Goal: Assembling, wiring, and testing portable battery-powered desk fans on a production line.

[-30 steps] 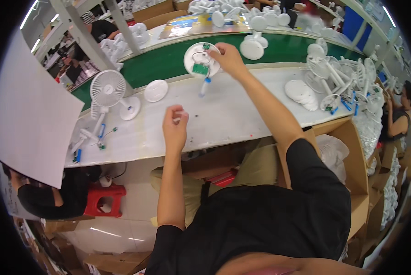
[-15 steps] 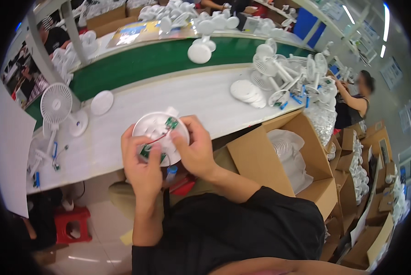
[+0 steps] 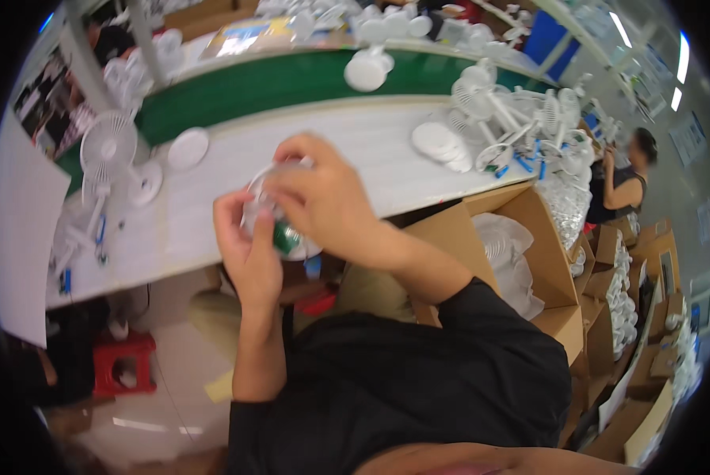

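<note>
My left hand (image 3: 248, 249) grips a round white fan base (image 3: 298, 255) above the near edge of the bench. Inside its open underside a green circuit board (image 3: 286, 236) shows beside my left thumb. My right hand (image 3: 327, 198) reaches across the upper part of the base with fingers curled and pinched; they are blurred, and what lies between them is hidden. Just below the base hangs a blue cylinder (image 3: 314, 266), perhaps a battery.
An assembled white fan (image 3: 109, 146) and a white disc (image 3: 188, 148) are at the left. Stacked discs (image 3: 440, 146) and piled fans (image 3: 489, 103) lie right, above an open carton (image 3: 442, 237). A green conveyor (image 3: 291, 87) runs behind; a co-worker (image 3: 628, 174) is at far right.
My right hand has moved from the right rim up and over the base, covering much of it. The base is tilted differently. The whole view has shifted slightly.
</note>
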`<action>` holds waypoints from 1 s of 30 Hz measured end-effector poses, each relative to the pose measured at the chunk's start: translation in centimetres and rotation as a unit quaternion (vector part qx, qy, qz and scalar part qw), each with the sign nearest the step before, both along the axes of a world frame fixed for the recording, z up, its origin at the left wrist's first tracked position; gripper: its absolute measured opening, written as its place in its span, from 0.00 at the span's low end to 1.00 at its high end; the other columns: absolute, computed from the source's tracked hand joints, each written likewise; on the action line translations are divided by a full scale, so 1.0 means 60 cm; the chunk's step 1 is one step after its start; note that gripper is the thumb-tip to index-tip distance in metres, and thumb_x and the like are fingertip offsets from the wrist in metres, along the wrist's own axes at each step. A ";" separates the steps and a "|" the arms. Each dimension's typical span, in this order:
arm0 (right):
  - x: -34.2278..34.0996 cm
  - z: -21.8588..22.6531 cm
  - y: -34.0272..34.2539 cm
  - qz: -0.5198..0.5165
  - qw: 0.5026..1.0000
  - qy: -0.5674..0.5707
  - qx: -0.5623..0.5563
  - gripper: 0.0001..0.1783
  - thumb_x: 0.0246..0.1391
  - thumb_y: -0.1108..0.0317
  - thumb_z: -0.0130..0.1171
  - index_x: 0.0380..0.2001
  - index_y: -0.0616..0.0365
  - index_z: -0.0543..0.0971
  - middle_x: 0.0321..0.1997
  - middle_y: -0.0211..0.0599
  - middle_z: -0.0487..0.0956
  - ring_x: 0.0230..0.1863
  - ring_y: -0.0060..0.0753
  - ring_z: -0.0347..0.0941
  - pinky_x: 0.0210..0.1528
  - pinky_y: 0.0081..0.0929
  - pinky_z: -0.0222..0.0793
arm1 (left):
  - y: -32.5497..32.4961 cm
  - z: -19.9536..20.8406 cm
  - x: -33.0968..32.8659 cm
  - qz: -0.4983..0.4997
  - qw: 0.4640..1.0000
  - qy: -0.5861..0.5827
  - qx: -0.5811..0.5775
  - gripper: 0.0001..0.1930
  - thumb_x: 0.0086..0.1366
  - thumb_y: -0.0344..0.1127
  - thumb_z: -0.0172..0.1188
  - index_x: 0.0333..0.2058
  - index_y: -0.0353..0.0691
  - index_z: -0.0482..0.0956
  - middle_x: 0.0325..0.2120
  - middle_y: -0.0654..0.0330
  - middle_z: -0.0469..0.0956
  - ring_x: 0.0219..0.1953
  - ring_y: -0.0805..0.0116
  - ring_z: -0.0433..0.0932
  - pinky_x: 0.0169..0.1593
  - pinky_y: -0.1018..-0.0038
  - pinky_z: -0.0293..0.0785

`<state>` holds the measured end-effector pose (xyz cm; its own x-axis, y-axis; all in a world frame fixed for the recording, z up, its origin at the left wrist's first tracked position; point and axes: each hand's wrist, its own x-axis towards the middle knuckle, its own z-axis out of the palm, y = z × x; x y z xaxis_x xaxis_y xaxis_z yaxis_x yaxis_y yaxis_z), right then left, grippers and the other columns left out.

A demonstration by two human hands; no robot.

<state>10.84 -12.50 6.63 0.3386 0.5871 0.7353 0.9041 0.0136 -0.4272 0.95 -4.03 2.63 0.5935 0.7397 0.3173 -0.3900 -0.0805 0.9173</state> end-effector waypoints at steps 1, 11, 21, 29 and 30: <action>0.001 -0.002 0.003 -0.015 1.000 0.007 -0.017 0.05 0.43 0.76 0.63 0.27 0.58 0.82 0.43 0.35 0.73 0.38 0.35 0.69 0.38 0.26 0.68 | 0.003 -0.003 -0.001 -0.012 1.000 0.002 0.005 0.09 0.63 0.27 0.52 0.42 0.38 0.68 0.40 0.58 0.70 0.43 0.69 0.67 0.51 0.76 0.64; 0.028 -0.006 0.011 0.085 0.988 0.121 -0.048 0.06 0.43 0.79 0.62 0.28 0.61 0.82 0.37 0.33 0.74 0.33 0.28 0.69 0.33 0.20 0.65 | 0.044 -0.011 -0.016 -0.107 0.994 0.016 0.014 0.11 0.61 0.21 0.51 0.42 0.38 0.71 0.35 0.62 0.72 0.30 0.79 0.67 0.32 0.86 0.64; 0.092 -0.003 -0.067 0.043 0.978 0.143 0.148 0.09 0.46 0.77 0.60 0.35 0.63 0.79 0.35 0.34 0.77 0.32 0.27 0.69 0.37 0.20 0.66 | 0.041 0.009 0.018 -0.082 0.987 0.080 0.117 0.09 0.63 0.22 0.52 0.41 0.36 0.75 0.33 0.61 0.75 0.28 0.78 0.69 0.30 0.85 0.67; 0.000 -0.092 -0.125 -0.047 0.973 0.221 0.048 0.10 0.49 0.79 0.56 0.37 0.63 0.80 0.42 0.36 0.74 0.31 0.26 0.68 0.38 0.20 0.67 | 0.012 0.002 0.030 -0.020 0.993 0.063 0.094 0.08 0.64 0.24 0.52 0.42 0.35 0.75 0.34 0.60 0.76 0.29 0.76 0.71 0.31 0.84 0.69; 0.004 -0.093 -0.129 -0.010 0.972 0.236 0.008 0.11 0.49 0.80 0.56 0.38 0.63 0.79 0.44 0.38 0.74 0.32 0.27 0.68 0.40 0.21 0.67 | 0.013 0.002 0.030 -0.020 0.993 0.064 0.095 0.08 0.64 0.24 0.52 0.42 0.35 0.75 0.34 0.60 0.76 0.29 0.76 0.71 0.32 0.84 0.70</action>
<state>11.06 -20.24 1.06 0.6523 0.5659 0.5043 0.6074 0.0077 -0.7943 2.74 -3.26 2.74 0.6655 0.6491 0.3684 -0.2765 -0.2441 0.9295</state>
